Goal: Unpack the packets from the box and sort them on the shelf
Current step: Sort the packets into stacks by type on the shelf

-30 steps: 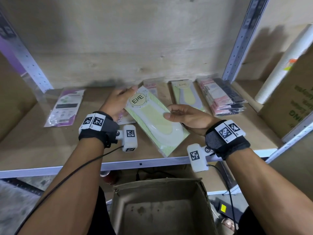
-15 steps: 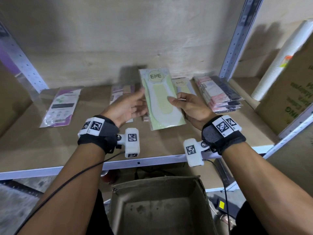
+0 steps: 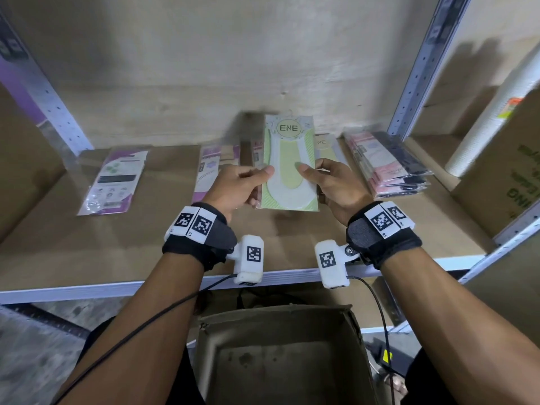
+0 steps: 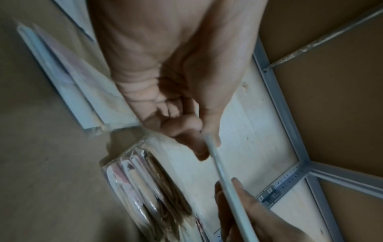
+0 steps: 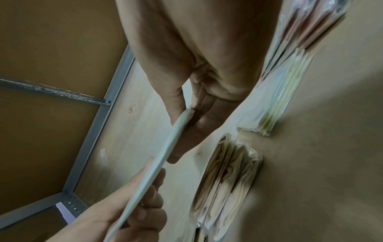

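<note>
A light green packet marked ENE (image 3: 287, 159) is held upright above the shelf board (image 3: 117, 252). My left hand (image 3: 242, 185) pinches its left edge and my right hand (image 3: 327, 182) pinches its right edge. Both wrist views show that packet edge-on (image 4: 225, 181) (image 5: 157, 165), clamped between thumb and fingers. Just behind it lies another green ENE packet (image 3: 325, 146). The open cardboard box (image 3: 280, 355) sits below the shelf's front rail, and no packets show inside it.
On the shelf lie a purple-and-white packet (image 3: 114, 178) at the left, a purple packet (image 3: 209, 171) by my left hand and a stack of pink and dark packets (image 3: 385, 165) at the right. A white roll (image 3: 493, 112) and a brown carton (image 3: 508, 182) fill the neighbouring bay.
The green packet has turned from a tilted slant to upright and moved toward the back of the shelf. Both hands have closed in on its side edges.
</note>
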{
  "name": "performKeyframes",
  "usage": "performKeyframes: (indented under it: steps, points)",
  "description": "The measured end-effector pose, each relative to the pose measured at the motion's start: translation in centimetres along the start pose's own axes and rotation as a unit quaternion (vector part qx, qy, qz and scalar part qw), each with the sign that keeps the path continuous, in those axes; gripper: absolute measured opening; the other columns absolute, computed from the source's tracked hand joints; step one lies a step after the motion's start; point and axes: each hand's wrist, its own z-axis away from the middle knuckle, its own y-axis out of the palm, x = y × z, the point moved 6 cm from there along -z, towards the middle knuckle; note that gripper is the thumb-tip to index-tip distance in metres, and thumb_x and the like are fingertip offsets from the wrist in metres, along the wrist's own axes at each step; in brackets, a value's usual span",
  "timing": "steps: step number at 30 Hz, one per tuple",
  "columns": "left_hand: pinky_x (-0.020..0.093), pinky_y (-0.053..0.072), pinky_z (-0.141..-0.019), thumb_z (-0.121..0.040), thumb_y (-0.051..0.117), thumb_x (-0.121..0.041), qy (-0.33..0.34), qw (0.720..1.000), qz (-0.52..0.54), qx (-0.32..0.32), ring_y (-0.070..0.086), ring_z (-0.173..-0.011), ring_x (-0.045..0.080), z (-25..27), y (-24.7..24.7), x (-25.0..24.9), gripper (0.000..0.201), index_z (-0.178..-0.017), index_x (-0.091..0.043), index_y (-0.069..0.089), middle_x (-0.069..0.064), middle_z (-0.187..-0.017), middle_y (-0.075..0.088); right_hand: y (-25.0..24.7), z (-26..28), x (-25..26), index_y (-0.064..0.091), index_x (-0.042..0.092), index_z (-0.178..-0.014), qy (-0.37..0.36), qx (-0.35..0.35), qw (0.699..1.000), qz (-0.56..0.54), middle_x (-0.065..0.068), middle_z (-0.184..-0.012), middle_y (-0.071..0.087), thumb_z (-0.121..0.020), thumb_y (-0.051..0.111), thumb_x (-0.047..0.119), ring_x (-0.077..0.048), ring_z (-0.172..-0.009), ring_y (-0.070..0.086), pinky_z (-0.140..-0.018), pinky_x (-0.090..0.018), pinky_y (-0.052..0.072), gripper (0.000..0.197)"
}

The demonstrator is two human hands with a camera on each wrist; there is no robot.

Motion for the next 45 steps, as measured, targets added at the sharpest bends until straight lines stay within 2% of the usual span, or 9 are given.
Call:
performKeyframes:
  steps: [6, 11, 15, 20, 25, 32, 38, 42, 45]
  points:
    - [0.029, 0.048, -0.054, -0.094, 0.070, -0.024, 0.039, 0.999, 0.018, 0.022, 0.053, -0.059, 0.023, 0.0, -0.2, -1.3, 0.023, -0.100, -0.002, 0.073, 0.019, -0.080, 0.061, -0.2, -0.6, 1.1, 0.059, 0.006, -0.095, -0.030, 0.006, 1.000, 0.002, -0.025, -0.111, 0.071, -0.090, 0.072, 0.023, -0.031, -0.088, 0.066, -0.073, -0.037, 0.052, 0.022]
    - [0.027, 0.053, -0.058, -0.097, 0.065, -0.017, 0.017, 1.000, 0.014, 0.018, 0.062, -0.064, 0.016, -0.1, -1.7, -0.8, 0.015, -0.099, -0.005, 0.075, 0.007, -0.082, 0.075, 0.2, -1.0, 0.8, 0.056, -0.006, -0.117, 0.004, 0.118, 0.993, 0.024, -0.028, -0.119, 0.065, -0.088, 0.067, -0.002, -0.038, -0.097, 0.058, -0.090, -0.053, 0.043, 0.032]
    - [0.020, 0.052, -0.053, -0.099, 0.063, -0.014, 0.010, 1.000, 0.014, 0.012, 0.059, -0.055, 0.008, 0.0, -2.7, -0.8, 0.023, -0.109, 0.005, 0.071, 0.002, -0.074, 0.070, 0.0, -1.6, 1.0, 0.058, -0.006, -0.121, -0.010, 0.063, 0.996, 0.062, -0.007, -0.068, 0.056, -0.083, 0.077, 0.007, -0.017, -0.056, 0.056, -0.054, -0.027, 0.051, 0.044]
    - [0.020, 0.053, -0.057, -0.102, 0.058, -0.013, 0.018, 1.000, 0.006, -0.023, 0.063, -0.063, 0.013, -0.4, -2.7, -2.7, 0.025, -0.115, 0.005, 0.068, 0.011, -0.088, 0.072, 0.5, -2.7, 1.9, 0.066, -0.002, -0.104, -0.060, -0.024, 0.995, 0.081, -0.010, -0.073, 0.063, -0.081, 0.081, 0.016, -0.021, -0.061, 0.057, -0.048, -0.023, 0.051, 0.033]
    - [0.019, 0.057, -0.066, -0.094, 0.070, -0.014, 0.053, 0.998, 0.007, -0.043, 0.064, -0.074, 0.016, -1.8, -2.5, -4.9, 0.032, -0.123, 0.000, 0.067, 0.011, -0.099, 0.072, -0.4, -3.7, 3.2, 0.066, 0.000, -0.104, -0.107, -0.073, 0.988, 0.084, -0.012, -0.083, 0.073, -0.085, 0.078, 0.017, -0.028, -0.070, 0.068, -0.055, -0.035, 0.057, 0.028]
    - [0.033, 0.061, -0.087, -0.089, 0.069, 0.004, 0.016, 0.992, -0.127, 0.008, 0.074, -0.090, 0.025, -4.0, 2.7, -6.5, 0.023, -0.112, 0.002, 0.071, 0.019, -0.106, 0.075, -5.4, -4.7, 3.2, 0.068, 0.007, -0.120, -0.064, -0.091, 0.985, 0.129, -0.006, -0.093, 0.074, -0.083, 0.059, -0.002, -0.018, -0.079, 0.069, -0.063, -0.024, 0.056, 0.038]
    - [0.035, 0.062, -0.086, -0.092, 0.068, -0.004, -0.023, 0.986, -0.164, 0.010, 0.072, -0.105, 0.032, -6.7, 7.4, -6.3, 0.028, -0.116, 0.009, 0.067, 0.024, -0.116, 0.072, -9.2, -5.6, 2.7, 0.066, 0.003, -0.124, -0.025, -0.168, 0.959, 0.226, -0.014, -0.110, 0.071, -0.083, 0.072, 0.000, -0.027, -0.094, 0.069, -0.077, -0.035, 0.060, 0.042]
    - [0.039, 0.060, -0.092, -0.077, 0.087, -0.018, -0.051, 0.949, -0.309, 0.024, 0.073, -0.102, 0.027, -7.9, 9.5, -5.6, 0.046, -0.113, 0.004, 0.070, 0.016, -0.110, 0.075, -10.5, -5.3, 3.1, 0.072, 0.010, -0.115, -0.009, -0.206, 0.906, 0.369, -0.011, -0.117, 0.070, -0.081, 0.075, 0.009, -0.027, -0.109, 0.065, -0.099, -0.034, 0.052, 0.033]
    - [0.037, 0.060, -0.089, -0.075, 0.088, -0.026, -0.049, 0.912, -0.406, 0.011, 0.073, -0.100, 0.025, -8.4, 10.3, -5.7, 0.050, -0.112, 0.001, 0.070, 0.013, -0.107, 0.076, -10.1, -5.3, 2.8, 0.070, 0.005, -0.116, 0.021, -0.189, 0.895, 0.403, -0.015, -0.119, 0.068, -0.083, 0.072, 0.009, -0.029, -0.112, 0.063, -0.097, -0.030, 0.050, 0.033]
